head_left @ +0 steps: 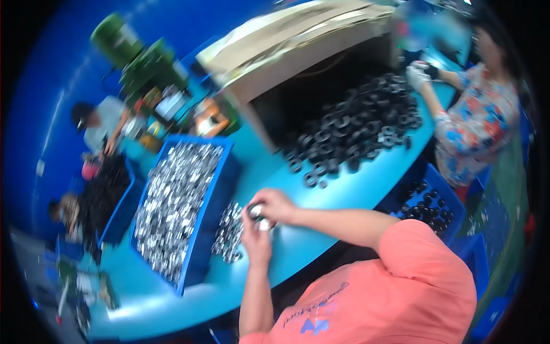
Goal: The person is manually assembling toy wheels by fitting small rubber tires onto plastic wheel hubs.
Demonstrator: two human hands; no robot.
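Note:
Above the blue table point(275, 178), my two hands meet around a small black ring point(252, 211) with something pale or shiny at its middle. My left hand point(256, 239) grips the ring from below. Closed on its upper right side is my right hand point(276, 207). Just left of my hands lies a loose heap of small silver metal pieces point(227, 238). Blur hides the finer details of the ring and my fingertips.
A blue bin point(197, 229) full of silver pieces stands on the left. Black rings point(355, 126) spill from a large cardboard box point(252, 74). Another blue bin point(438, 195) holds black rings. A gloved person point(475, 126) works at the right; a green machine point(149, 63) stands behind.

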